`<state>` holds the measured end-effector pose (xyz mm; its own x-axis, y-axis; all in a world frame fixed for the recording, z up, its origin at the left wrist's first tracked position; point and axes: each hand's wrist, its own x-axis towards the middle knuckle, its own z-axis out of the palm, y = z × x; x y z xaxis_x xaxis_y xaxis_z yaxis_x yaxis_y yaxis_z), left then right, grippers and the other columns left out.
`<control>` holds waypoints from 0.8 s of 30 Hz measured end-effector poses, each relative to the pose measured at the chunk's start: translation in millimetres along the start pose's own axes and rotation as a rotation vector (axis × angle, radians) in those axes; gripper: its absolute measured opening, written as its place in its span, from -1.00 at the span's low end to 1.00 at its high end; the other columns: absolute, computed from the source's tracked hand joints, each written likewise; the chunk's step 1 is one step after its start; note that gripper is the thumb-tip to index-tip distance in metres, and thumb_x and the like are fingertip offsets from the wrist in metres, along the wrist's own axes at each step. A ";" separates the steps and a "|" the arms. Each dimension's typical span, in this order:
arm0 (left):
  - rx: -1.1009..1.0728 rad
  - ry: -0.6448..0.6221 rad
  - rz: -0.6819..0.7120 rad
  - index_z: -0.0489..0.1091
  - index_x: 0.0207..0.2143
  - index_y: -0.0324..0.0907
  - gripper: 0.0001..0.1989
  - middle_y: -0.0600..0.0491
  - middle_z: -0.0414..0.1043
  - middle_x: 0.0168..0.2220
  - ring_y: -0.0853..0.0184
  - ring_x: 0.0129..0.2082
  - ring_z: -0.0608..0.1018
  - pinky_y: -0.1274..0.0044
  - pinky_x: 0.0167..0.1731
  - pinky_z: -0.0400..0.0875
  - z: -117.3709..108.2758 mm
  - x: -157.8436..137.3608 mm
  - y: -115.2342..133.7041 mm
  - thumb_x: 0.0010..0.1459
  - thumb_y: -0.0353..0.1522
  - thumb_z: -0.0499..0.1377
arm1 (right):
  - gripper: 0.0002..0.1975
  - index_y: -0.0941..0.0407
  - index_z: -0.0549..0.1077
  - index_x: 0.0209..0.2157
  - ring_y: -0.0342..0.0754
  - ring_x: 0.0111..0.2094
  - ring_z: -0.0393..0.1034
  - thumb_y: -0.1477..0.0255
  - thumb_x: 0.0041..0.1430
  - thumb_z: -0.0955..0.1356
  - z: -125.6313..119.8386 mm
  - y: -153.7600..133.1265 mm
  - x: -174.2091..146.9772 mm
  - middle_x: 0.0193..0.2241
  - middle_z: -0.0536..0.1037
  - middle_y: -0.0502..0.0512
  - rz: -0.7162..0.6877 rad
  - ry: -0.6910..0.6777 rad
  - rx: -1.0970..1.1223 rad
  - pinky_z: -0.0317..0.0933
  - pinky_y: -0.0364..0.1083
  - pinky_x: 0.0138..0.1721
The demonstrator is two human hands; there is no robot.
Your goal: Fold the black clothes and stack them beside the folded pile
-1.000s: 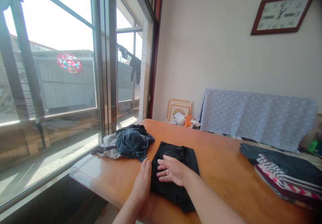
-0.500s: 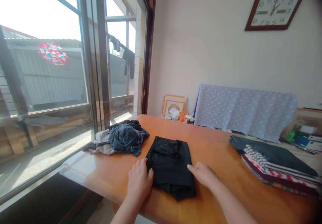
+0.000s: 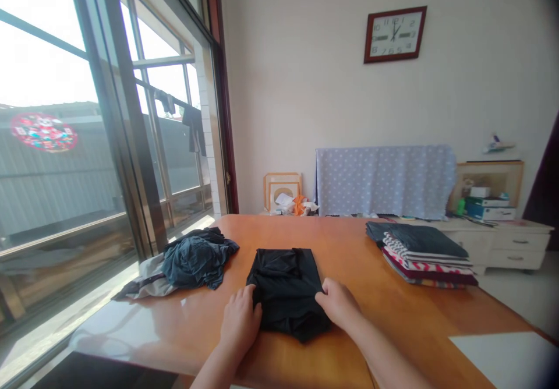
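Note:
A black garment (image 3: 288, 293), partly folded into a rough rectangle, lies flat on the wooden table in front of me. Its far end has a loose folded flap, and the near edge droops into a point. My left hand (image 3: 240, 316) is closed on its left edge, with the thumb against the cloth. At the opposite edge my right hand (image 3: 340, 303) pinches the fabric between thumb and curled fingers. Which kind of garment it is, I cannot tell.
A crumpled heap of dark and grey clothes (image 3: 194, 261) lies at the table's left. Folded clothes (image 3: 423, 255) are stacked at the right, beyond the tabletop (image 3: 362, 331) centre. A white sheet (image 3: 506, 357) lies near right. Windows line the left side.
My view has turned to the right and levelled out. My right hand has gone from touching the garment's right edge with the thumb to pinching it. The left hand stays at the left edge.

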<state>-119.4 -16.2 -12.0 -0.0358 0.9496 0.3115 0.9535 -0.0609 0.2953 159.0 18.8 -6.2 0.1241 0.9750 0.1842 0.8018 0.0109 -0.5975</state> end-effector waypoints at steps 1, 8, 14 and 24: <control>-0.009 -0.012 0.021 0.29 0.16 -0.23 -0.55 -0.15 0.40 0.11 0.13 0.12 0.40 0.38 0.10 0.20 4.3 0.7 13.9 0.22 -0.34 0.04 | -0.79 0.07 0.19 -0.58 -0.13 -0.51 0.20 0.40 -0.01 0.34 -8.4 13.1 1.2 -0.61 0.33 -0.05 0.015 0.023 0.016 -0.17 -0.13 -0.48; -0.037 -0.094 0.155 0.32 0.14 -0.16 -0.53 -0.14 0.41 0.06 0.08 0.07 0.41 0.37 0.04 0.24 19.8 -8.9 97.6 0.18 -0.29 0.06 | -0.77 0.06 0.21 -0.59 -0.16 -0.63 0.19 0.40 -0.04 0.38 -53.5 110.9 -14.8 -0.71 0.26 -0.12 0.164 0.014 0.187 -0.13 -0.16 -0.55; 0.050 -0.165 0.125 0.43 -0.07 -0.13 -0.68 -0.12 0.43 -0.03 0.06 0.00 0.44 0.33 -0.02 0.29 6.7 -22.9 94.9 0.18 -0.24 0.06 | -0.65 0.06 0.26 -0.51 -0.19 -0.77 0.14 0.12 0.15 0.36 -81.6 129.5 -4.4 -0.75 0.36 -0.09 0.267 -0.115 0.382 -0.12 -0.19 -0.65; 0.001 -0.114 0.234 0.43 -0.03 -0.07 -0.68 -0.07 0.42 -0.03 0.12 0.00 0.43 0.39 -0.03 0.28 -8.1 9.6 120.4 0.19 -0.26 0.08 | -0.68 0.07 0.35 -0.45 -0.13 -0.60 0.32 0.14 0.24 0.25 -63.1 95.9 65.2 -0.62 0.44 -0.06 0.058 0.146 0.509 0.10 -0.17 -0.51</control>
<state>-7.4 -16.8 33.8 0.2201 0.9380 0.2677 0.9321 -0.2831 0.2257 280.8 69.4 -2.2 0.2693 0.9365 0.2245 0.4107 0.0992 -0.9064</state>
